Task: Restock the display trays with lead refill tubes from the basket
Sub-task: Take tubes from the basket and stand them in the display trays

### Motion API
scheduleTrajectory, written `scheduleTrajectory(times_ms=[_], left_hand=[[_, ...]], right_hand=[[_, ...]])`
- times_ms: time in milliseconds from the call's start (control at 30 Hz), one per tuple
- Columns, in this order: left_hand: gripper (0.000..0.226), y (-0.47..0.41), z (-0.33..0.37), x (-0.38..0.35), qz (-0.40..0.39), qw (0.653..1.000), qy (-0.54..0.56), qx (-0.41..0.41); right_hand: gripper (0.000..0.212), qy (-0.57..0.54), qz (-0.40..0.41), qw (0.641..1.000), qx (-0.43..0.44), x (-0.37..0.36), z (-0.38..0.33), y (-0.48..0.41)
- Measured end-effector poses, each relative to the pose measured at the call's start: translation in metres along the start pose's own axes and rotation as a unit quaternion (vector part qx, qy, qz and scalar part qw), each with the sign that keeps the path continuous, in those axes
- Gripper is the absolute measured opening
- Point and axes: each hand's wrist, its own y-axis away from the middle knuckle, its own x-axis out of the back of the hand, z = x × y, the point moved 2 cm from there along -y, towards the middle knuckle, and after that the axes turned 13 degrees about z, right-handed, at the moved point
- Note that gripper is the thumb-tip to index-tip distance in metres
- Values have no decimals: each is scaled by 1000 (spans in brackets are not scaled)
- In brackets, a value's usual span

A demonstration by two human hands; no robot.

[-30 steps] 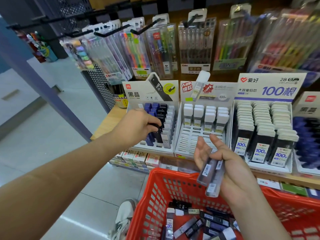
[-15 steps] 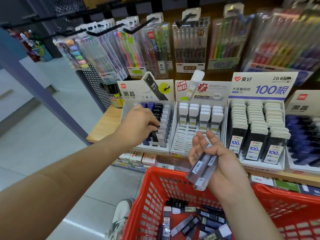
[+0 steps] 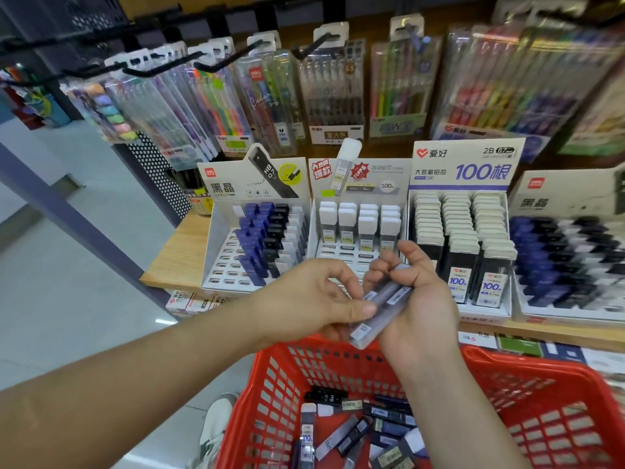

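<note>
Two, perhaps three, lead refill tubes bunched slantwise in the right hand, just above the far rim of the red basket and near the front of the trays; exact count blurred. Right hand curled loosely round the bunch, fingers wrapped behind it, fingertips raised at the far ends. Left hand closed to a pinch, thumb and fingertips on the nearer end of the bunch, seemingly singling one tube out. Plenty of loose tubes heaped on the basket floor below. By the look of them: light, stiff, thin clear plastic with smooth faces, so probably slippery and easy to fumble in a bunch. Likely brittle leads inside, so better not dropped or squeezed hard. Best taken one at a time, by the long flat sides toward the capped end, between thumb and forefinger, leaving the bottom end free for sliding into a slot. Bare slots showing in the left tray, along its left side and near row, beside blue and black caps. Bare near rows too in the middle tray, white-capped tubes only at the far end.
</note>
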Motion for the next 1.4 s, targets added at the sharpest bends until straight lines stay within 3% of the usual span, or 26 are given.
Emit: scheduleTrajectory(times_ms=[133, 300, 367, 433, 533, 633, 700, 767, 867, 933, 1133, 1267, 1400], left_hand=[[19, -6, 2, 7, 46, 998, 35, -18], [20, -17, 1, 26, 152, 986, 25, -64], [20, -17, -2, 26, 192, 974, -34, -114], [19, -14, -6, 21, 219, 940, -144, -217], [19, -6, -12, 8, 182, 893, -241, -333], [26, -3, -16, 4, 131, 922, -192, -308], [17, -3, -11, 11, 155, 936, -132, -286], [21, -9, -5, 21, 186, 947, -100, -242], [24, -18, 1, 29, 106, 986, -23, -124], [21, -19, 2, 32, 71, 993, 11, -92], [9, -12, 4, 48, 62, 994, 26, -86], [9, -11, 9, 87, 154, 981, 72, -98], [22, -14, -3, 141, 301, 942, -42, -143]], right_hand=[[37, 120, -27, 992, 16, 2, -8, 0], [22, 327, -7, 943, 67, 13, -18, -4], [31, 342, -21, 937, 60, 14, -15, -4], [33, 313, -33, 948, 43, 14, -9, -3], [29, 271, -40, 962, 17, 13, 0, -1], [24, 291, -21, 956, 20, 14, 1, -3], [29, 330, -31, 943, 24, 16, -3, -3], [32, 356, -89, 930, 10, 16, -5, 0], [31, 372, -159, 915, -3, 13, -4, 4], [31, 386, -176, 905, 0, 11, -3, 4], [38, 482, -156, 860, 57, -1, 1, 13], [48, 489, -34, 871, 39, 2, 7, 7], [27, 389, 75, 917, -46, 21, 17, -8]])
